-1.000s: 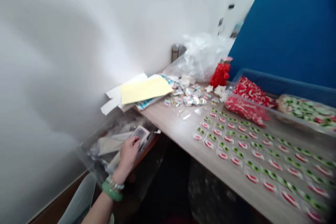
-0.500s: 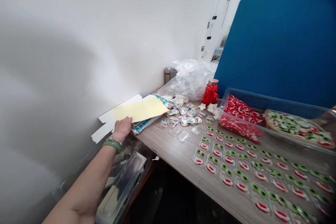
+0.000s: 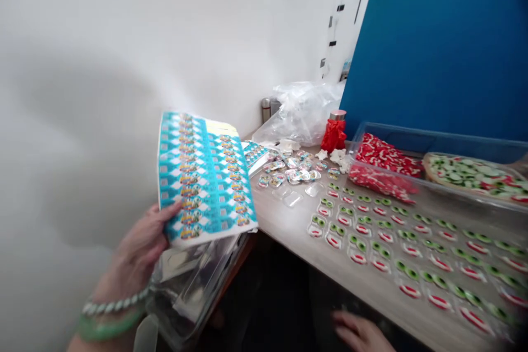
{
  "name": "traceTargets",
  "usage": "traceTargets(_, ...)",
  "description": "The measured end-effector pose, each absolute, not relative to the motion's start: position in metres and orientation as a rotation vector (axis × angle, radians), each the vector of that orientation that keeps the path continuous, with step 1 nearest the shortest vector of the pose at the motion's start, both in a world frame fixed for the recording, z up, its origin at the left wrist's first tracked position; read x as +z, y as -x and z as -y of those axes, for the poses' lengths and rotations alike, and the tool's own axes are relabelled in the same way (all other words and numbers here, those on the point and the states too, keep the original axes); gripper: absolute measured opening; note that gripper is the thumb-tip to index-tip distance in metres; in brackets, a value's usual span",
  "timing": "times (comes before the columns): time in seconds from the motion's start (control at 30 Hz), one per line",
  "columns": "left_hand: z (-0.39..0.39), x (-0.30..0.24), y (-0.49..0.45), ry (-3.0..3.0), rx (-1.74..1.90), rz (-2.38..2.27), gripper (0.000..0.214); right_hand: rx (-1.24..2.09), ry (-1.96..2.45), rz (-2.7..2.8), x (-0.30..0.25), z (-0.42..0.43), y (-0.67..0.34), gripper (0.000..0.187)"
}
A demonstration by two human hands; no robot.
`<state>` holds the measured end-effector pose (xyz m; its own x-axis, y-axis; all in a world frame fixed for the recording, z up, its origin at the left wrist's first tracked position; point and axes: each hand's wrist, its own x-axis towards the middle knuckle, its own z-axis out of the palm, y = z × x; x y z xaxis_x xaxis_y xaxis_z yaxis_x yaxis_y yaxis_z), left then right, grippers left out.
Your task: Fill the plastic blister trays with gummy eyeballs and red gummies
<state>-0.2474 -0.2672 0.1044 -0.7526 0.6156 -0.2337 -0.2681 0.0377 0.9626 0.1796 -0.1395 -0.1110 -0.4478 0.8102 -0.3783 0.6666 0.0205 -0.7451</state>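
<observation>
My left hand point(image 3: 142, 242), with a bead bracelet and a green bangle at the wrist, grips the lower left edge of a sticker sheet point(image 3: 210, 181). Its thumb lies over the printed face. The sheet is blue and white with rows of repeated labels and a few yellow strips near the top. It is held up in the air, left of the table. At the bottom edge, my right hand point(image 3: 358, 333) shows in part beside the table's front edge, a little blurred, its fingers loosely stretched and nothing seen in them. More sticker sheets point(image 3: 254, 153) lie at the table's left end.
Several clear packs with green eyes and red mouths point(image 3: 363, 231) stand in rows on the table point(image 3: 284, 231). Left of them are a heap of labelled packs point(image 3: 297, 170), a plastic bag point(image 3: 305, 115) and a red-wrapped bottle point(image 3: 334, 132). A clear bin point(image 3: 412, 132) holds candies before a blue panel point(image 3: 437, 49).
My left hand has lifted the sticker sheet off the table's left end and drawn it nearer, its printed face now showing instead of the pale yellow side. My right hand has come into view.
</observation>
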Motion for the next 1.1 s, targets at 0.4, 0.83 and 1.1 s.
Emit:
traceTargets(0.4,0.421,-0.055,0.06,0.444,1.512,-1.355,0.059,2.733,0.928,1.165,-0.087,0.195,-0.095,0.041)
traceTargets(0.83,0.369,-0.102,0.117,0.123,1.391,-1.332,0.009,2.586,1.25,1.351,-0.147,0.158,-0.156,0.037)
traceTargets(1.1,0.307,-0.108,0.101,0.01,1.254,-1.23,0.029,2.291,1.522,1.144,-0.148,0.118,-0.171,0.034)
